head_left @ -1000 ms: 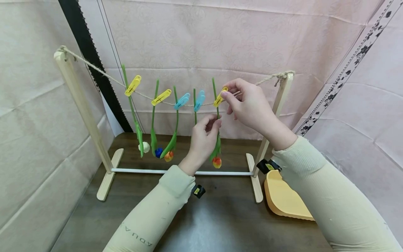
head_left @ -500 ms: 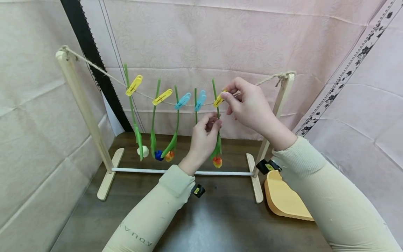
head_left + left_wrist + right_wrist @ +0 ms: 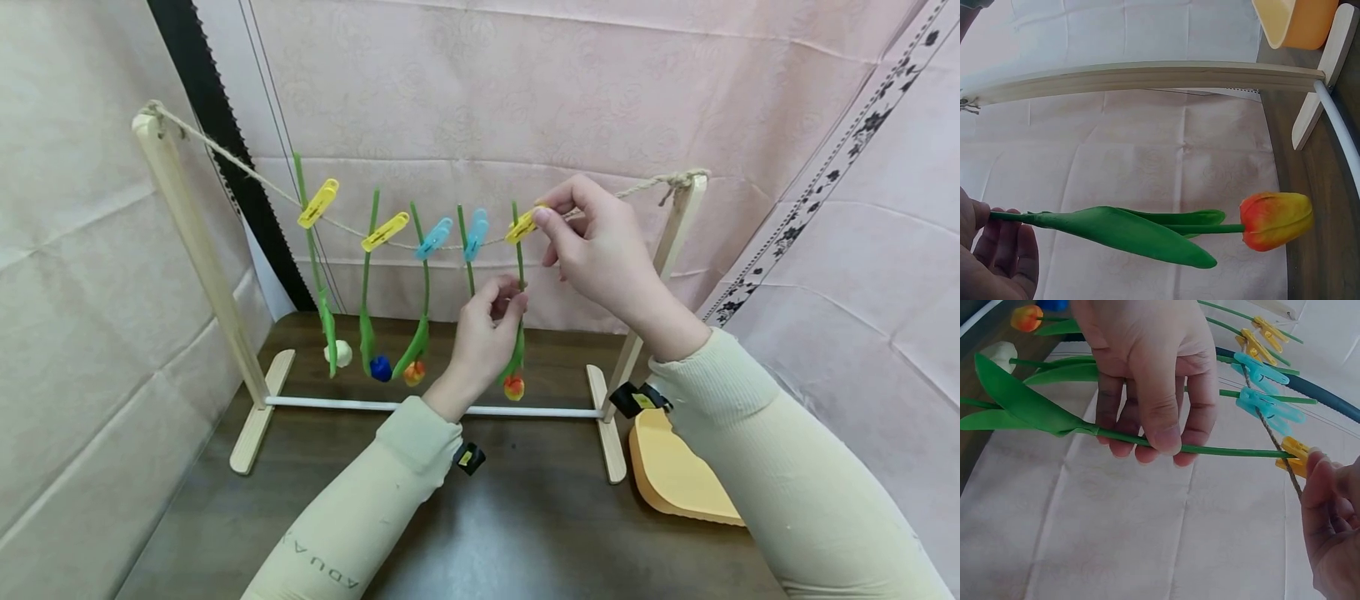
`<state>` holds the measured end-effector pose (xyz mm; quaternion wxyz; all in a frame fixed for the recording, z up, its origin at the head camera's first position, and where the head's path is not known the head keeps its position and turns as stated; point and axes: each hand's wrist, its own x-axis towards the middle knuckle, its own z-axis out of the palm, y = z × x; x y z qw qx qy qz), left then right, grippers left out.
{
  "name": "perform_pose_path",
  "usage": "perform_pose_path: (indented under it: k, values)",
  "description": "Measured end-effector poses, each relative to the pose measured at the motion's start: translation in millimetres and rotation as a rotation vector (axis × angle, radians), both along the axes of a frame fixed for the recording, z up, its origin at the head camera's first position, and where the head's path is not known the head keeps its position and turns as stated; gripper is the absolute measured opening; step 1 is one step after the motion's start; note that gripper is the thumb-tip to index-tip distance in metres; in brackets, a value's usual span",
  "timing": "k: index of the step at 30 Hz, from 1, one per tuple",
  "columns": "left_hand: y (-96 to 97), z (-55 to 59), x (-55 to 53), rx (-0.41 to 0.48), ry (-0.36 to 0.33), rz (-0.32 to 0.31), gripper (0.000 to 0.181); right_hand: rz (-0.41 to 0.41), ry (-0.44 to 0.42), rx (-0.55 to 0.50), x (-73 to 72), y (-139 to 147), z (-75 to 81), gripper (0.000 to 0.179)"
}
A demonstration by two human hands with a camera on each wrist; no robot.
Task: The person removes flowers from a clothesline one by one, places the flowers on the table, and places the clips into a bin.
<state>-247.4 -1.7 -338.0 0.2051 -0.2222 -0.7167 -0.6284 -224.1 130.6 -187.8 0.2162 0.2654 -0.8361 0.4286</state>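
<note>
My left hand (image 3: pixel 483 337) pinches the green stem of an artificial tulip (image 3: pixel 1277 220) between thumb and fingers. The red-yellow bloom hangs downward, with green leaves above it. My right hand (image 3: pixel 609 254) pinches a yellow clothespin (image 3: pixel 519 227), which sits at the rope (image 3: pixel 641 188) where the tulip's upper stem crosses it. In the right wrist view, this clothespin (image 3: pixel 1295 454) lies over both stem and rope. Farther left, several more artificial flowers hang head down from the rope by yellow clothespins (image 3: pixel 386 231) and blue clothespins (image 3: pixel 476 235). One bloom is hidden behind my left hand.
A wooden frame with a left post (image 3: pixel 198 258) and right post (image 3: pixel 678 225) carries the rope. A white rod (image 3: pixel 330 405) joins its feet low down. At the right, a yellow-orange tray (image 3: pixel 678 471) stands on the dark wooden table (image 3: pixel 525 533), partly under my right forearm.
The tulip's stem top has dropped slightly and shifted right. My right hand has risen a little, tilting the yellow clothespin flatter. The neighbouring flowers have swayed slightly.
</note>
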Motion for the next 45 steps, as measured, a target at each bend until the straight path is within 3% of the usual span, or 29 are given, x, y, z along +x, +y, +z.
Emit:
perform_pose_path:
  k: [5, 10, 14, 19, 24, 30, 33, 38, 45]
  values:
    - [-1.5, -2.6, 2.8, -0.036, 0.019, -0.006, 0.016, 0.017, 0.044, -0.046, 15.6, -5, 10.1, 0.012]
    - [-7.8, -5.9, 8.0, -0.113, 0.042, -0.034, 0.017, 0.051, 0.106, -0.124, 11.2, 4, 7.5, 0.015]
    - [-18.4, -10.9, 15.5, -0.215, 0.047, -0.087, 0.016, 0.123, 0.159, -0.179, 11.5, 17, 0.1, 0.017]
    - [-37.8, -16.5, 28.5, -0.41, 0.044, -0.145, 0.019, 0.154, 0.229, -0.132, 28.6, 42, -15.2, 0.016]
    - [-57.7, -25.3, 42.7, -0.661, 0.045, -0.193, 0.018, 0.083, 0.16, -0.015, 44.3, 76, -51.3, 0.019]
    - [-76.6, -51.2, 57.2, -0.913, 0.089, -0.243, 0.018, -0.049, 0.026, 0.09, 45.9, 127, -107.9, 0.022]
    - [-85.1, -69.9, 63.0, -0.996, 0.079, -0.258, 0.018, -0.149, -0.029, 0.165, 42.1, 156, -137.2, 0.02]
    - [-99.3, -101.6, 68.6, -1.128, 0.095, -0.224, 0.015, -0.304, -0.161, 0.374, 39.4, 198, -177.2, 0.024]
    - [-119.7, -132.6, 71.4, -1.227, 0.063, -0.19, 0.01, -0.374, -0.385, 0.669, 36.6, 238, -216.2, 0.032]
